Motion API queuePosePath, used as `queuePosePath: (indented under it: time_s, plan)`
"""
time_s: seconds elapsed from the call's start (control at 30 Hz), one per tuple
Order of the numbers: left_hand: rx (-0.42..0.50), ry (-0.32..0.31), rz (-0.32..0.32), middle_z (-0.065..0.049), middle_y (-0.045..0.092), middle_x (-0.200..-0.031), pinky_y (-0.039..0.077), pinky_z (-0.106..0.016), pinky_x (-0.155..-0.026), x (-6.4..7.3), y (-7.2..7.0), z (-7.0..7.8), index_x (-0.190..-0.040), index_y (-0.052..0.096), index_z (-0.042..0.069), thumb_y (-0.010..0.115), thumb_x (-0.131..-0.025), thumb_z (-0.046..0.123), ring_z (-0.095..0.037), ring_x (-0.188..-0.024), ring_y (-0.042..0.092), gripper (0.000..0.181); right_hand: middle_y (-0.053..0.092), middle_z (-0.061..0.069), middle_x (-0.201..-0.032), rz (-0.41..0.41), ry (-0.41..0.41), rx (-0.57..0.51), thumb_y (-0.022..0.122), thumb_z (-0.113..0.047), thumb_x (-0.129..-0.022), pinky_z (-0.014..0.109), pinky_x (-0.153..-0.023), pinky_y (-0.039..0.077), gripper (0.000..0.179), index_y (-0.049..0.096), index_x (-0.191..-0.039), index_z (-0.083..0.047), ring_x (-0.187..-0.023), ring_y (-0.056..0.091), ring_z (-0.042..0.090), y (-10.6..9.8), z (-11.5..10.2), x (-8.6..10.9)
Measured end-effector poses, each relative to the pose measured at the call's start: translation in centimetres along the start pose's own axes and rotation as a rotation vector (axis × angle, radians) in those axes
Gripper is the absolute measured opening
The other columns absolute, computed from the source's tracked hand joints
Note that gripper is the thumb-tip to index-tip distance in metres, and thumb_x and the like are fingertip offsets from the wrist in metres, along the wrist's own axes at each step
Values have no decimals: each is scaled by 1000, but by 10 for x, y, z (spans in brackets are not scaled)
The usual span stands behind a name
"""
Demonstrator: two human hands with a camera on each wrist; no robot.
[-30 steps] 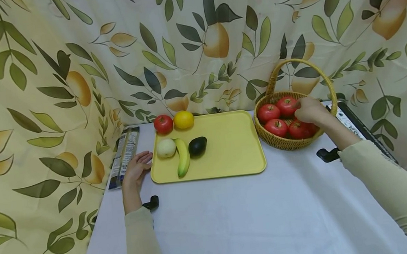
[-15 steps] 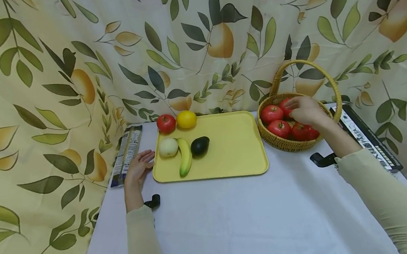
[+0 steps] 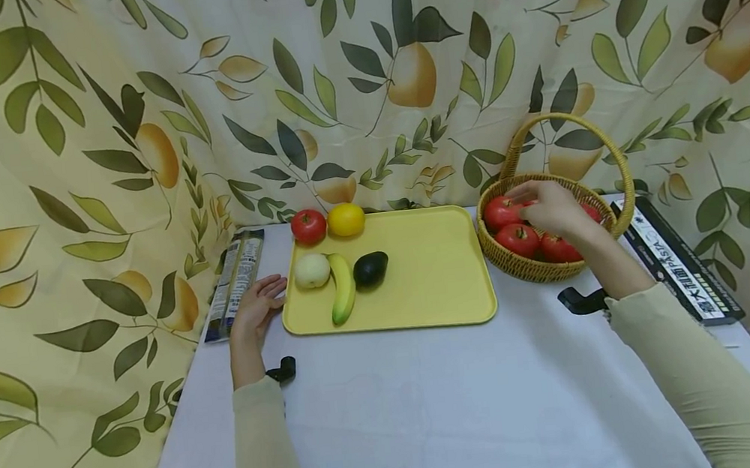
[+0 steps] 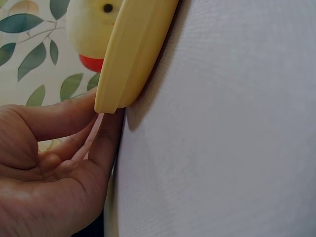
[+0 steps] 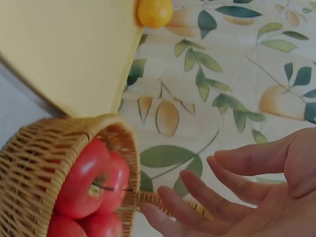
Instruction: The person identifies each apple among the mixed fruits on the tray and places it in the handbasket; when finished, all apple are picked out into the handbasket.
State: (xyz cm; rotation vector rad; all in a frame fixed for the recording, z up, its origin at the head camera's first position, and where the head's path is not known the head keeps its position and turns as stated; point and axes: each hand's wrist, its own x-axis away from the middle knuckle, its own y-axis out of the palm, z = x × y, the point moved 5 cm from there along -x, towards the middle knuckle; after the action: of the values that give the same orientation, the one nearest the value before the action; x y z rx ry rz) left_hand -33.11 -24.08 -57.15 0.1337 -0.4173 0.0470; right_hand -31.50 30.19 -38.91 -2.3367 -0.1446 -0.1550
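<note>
My right hand [image 3: 554, 208] hovers over the wicker basket [image 3: 534, 271], fingers extended and nothing in its grasp. Several red apples [image 3: 518, 239] lie in the basket; the hand hides some of them in the head view. The right wrist view shows a gap between the fingertips and the nearest apple [image 5: 84, 182]. At the yellow tray's [image 3: 433, 273] left edge, my left hand [image 3: 255, 309] rests with relaxed fingers, thumb right at the rim in the left wrist view. On the tray are a pale round fruit [image 3: 311, 270], a banana [image 3: 342, 290] and an avocado [image 3: 371, 270].
A red apple [image 3: 309, 227] and a lemon [image 3: 346, 220] sit at the tray's back left corner. Dark packets [image 3: 234, 285] flank the left hand. A black-and-white pasta box [image 3: 679, 261] lies right of the basket. The basket's tall handle [image 3: 618, 158] arches up; a patterned curtain stands behind.
My right hand has drawn up from the basket's right side and shifted left over the apples, its fingers straightening. The left hand stays at the tray edge. The head view has shifted slightly.
</note>
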Motion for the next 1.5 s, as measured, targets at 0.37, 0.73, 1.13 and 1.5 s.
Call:
queuePosePath:
  time_s: [0.37, 0.73, 1.13, 1.5]
  plan:
    - [4, 7, -30, -17, 41, -163, 52, -23, -99, 1, -2, 0, -161, 35, 4, 55, -97, -18, -25, -149, 42, 71, 53, 28, -147, -14, -44, -62, 55, -8, -104, 28, -68, 51, 44, 53, -147, 1, -100, 57, 34, 19, -24, -2]
    - [-17, 18, -46, -17, 40, -163, 51, -25, -102, 1, -1, 1, -162, 33, 4, 55, -99, -15, -26, -149, 41, 68, 50, 27, -151, -117, -69, -280, 54, -8, -106, 48, -98, 56, 45, 49, -150, 3, -133, 54, 41, 47, -48, -10]
    - [-5, 26, -35, -18, 42, -162, 52, -24, -100, 0, -2, 1, -160, 35, 2, 55, -98, -17, -27, -149, 42, 69, 51, 27, -148, -163, -100, -449, 58, -4, -103, 57, -100, 52, 46, 50, -147, 5, -133, 53, 40, 78, -70, -26]
    - [-1, 24, -14, -18, 44, -161, 54, -22, -95, -3, -3, 0, -159, 39, 3, 56, -96, -18, -26, -147, 45, 68, 54, 25, -144, -199, -114, -505, 57, -2, -104, 58, -101, 52, 43, 51, -145, 5, -131, 54, 43, 100, -85, -40]
